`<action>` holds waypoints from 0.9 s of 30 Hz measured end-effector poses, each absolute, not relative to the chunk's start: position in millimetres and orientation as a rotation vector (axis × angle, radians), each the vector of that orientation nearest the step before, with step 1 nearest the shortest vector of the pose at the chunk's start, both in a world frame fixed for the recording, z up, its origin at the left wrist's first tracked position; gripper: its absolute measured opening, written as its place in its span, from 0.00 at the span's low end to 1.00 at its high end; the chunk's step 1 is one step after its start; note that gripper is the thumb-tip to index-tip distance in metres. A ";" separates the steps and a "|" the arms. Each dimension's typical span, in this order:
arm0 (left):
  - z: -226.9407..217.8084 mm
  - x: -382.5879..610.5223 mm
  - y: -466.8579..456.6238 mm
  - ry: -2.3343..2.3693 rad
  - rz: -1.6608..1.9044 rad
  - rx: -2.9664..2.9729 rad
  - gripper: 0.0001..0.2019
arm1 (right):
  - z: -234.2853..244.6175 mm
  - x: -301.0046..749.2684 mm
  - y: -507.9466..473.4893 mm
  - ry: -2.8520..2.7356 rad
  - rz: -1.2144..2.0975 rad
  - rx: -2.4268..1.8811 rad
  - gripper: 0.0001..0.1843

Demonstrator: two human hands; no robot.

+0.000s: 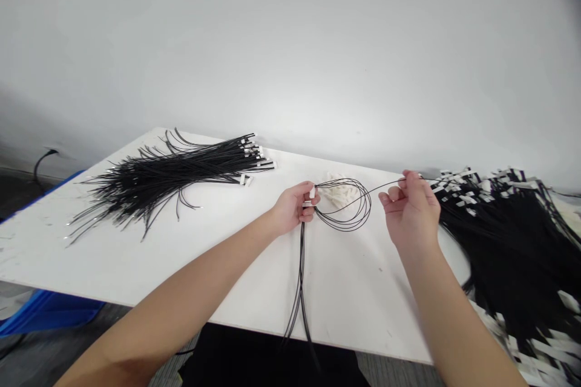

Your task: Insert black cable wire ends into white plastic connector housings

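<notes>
My left hand (297, 208) is closed on a bundle of thin black cables (301, 272) with white connectors between the fingers. The cable ends hang down past the table's front edge. From the same hand a loose coil of thin black wire (356, 227) spreads to the right. My right hand (411, 208) pinches one strand of that wire and holds it out taut, away from the coil. Behind the coil lies a small heap of white connector pieces (338, 192) on the table, partly hidden by the wire loops.
A white table (218, 254) stands against a pale wall. On its left lies a pile of black cables (172, 172) with white connectors. A larger pile of black cables (503, 242) covers the right side. Below the left edge is a blue bin (54, 311).
</notes>
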State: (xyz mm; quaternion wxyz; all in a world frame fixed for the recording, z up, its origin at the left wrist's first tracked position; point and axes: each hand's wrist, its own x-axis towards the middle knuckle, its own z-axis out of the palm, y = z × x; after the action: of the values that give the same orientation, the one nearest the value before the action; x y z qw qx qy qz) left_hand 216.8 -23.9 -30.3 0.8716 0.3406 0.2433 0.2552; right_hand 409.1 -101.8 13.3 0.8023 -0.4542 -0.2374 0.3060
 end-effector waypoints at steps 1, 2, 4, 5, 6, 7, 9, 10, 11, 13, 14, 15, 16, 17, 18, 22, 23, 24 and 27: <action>-30.4 216.9 -24.0 0.508 0.534 0.714 0.09 | 14.5 413.1 -101.1 -0.458 0.659 -0.964 0.15; -30.4 217.1 -24.0 0.507 0.535 0.715 0.09 | 15.0 416.8 -100.3 -0.419 0.662 -0.953 0.16; -30.4 217.4 -23.9 0.506 0.537 0.715 0.10 | 14.5 422.7 -98.3 -0.376 0.679 -0.923 0.18; -30.3 217.5 -23.9 0.507 0.538 0.715 0.10 | 13.7 424.6 -97.2 -0.364 0.697 -0.900 0.18; -30.3 217.5 -23.9 0.508 0.538 0.716 0.10 | 12.9 425.8 -96.3 -0.355 0.719 -0.874 0.18; -30.2 217.5 -23.9 0.511 0.538 0.717 0.10 | 12.3 426.2 -95.6 -0.353 0.743 -0.851 0.18; -29.9 217.2 -24.0 0.516 0.537 0.717 0.10 | 12.1 425.1 -95.4 -0.390 0.792 -0.829 0.17; -29.8 217.1 -24.2 0.519 0.536 0.717 0.10 | 12.7 423.8 -95.9 -0.432 0.819 -0.836 0.18; -29.6 216.9 -24.4 0.521 0.537 0.719 0.10 | 13.7 422.2 -96.9 -0.482 0.850 -0.854 0.18; -29.1 216.7 -24.9 0.522 0.539 0.723 0.10 | 16.1 418.2 -99.8 -0.563 0.923 -0.912 0.18; -28.8 216.7 -25.2 0.523 0.540 0.725 0.10 | 17.1 415.9 -101.6 -0.585 0.958 -0.951 0.19; -28.5 216.6 -25.4 0.525 0.539 0.726 0.10 | 17.7 413.4 -103.4 -0.603 0.986 -0.996 0.19; -28.2 216.6 -25.6 0.529 0.539 0.725 0.10 | 17.7 410.8 -105.0 -0.624 1.000 -1.047 0.18; -27.9 216.6 -25.7 0.532 0.539 0.725 0.10 | 17.3 408.0 -106.4 -0.653 0.999 -1.100 0.17; -27.8 216.7 -25.8 0.533 0.538 0.726 0.10 | 16.4 405.2 -107.6 -0.690 0.981 -1.155 0.16; -28.2 216.7 -25.8 0.515 0.535 0.740 0.10 | 13.5 394.9 -110.7 -0.850 0.806 -1.350 0.14; -28.4 216.7 -25.8 0.511 0.534 0.743 0.09 | 13.7 393.0 -111.4 -0.896 0.765 -1.385 0.13; -28.6 216.7 -25.8 0.508 0.534 0.745 0.09 | 14.3 391.5 -112.1 -0.946 0.730 -1.413 0.12; -28.6 216.6 -25.9 0.505 0.533 0.747 0.09 | 17.3 389.1 -114.4 -1.060 0.665 -1.462 0.09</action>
State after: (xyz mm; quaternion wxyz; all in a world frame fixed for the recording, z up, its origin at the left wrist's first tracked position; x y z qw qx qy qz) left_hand 216.6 -25.9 -28.6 0.8660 0.3569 0.2411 0.2543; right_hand 389.1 -114.4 17.3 0.5718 -0.6231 -0.4520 0.2837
